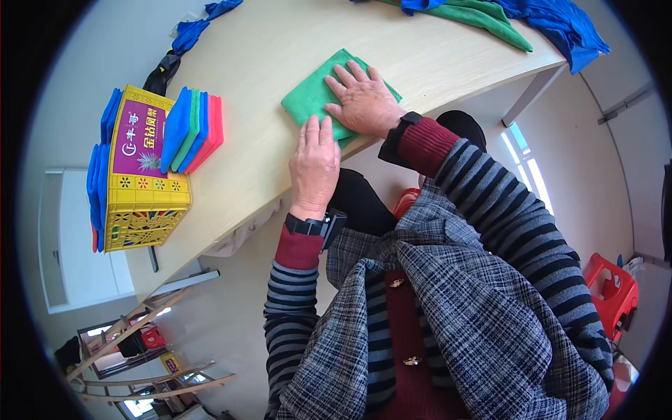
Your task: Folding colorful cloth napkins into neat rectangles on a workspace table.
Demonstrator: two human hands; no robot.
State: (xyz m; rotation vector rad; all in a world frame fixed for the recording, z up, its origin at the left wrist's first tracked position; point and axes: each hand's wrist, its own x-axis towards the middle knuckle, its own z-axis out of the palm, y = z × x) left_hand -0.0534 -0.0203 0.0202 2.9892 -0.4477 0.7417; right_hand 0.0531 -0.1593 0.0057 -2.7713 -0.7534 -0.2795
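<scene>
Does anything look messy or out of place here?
Mildly: the blue cloth at the right end of the table lies rumpled and hangs over the edge, unlike the folded green cloth under the right hand.

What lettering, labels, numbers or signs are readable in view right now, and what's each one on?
Crate, purple label: large white and yellow characters, with a pineapple picture; wording not copied here.
Yellow-and-purple box, lower left: any print is too small to read.
Green cloth under the hands: no lettering visible.
</scene>
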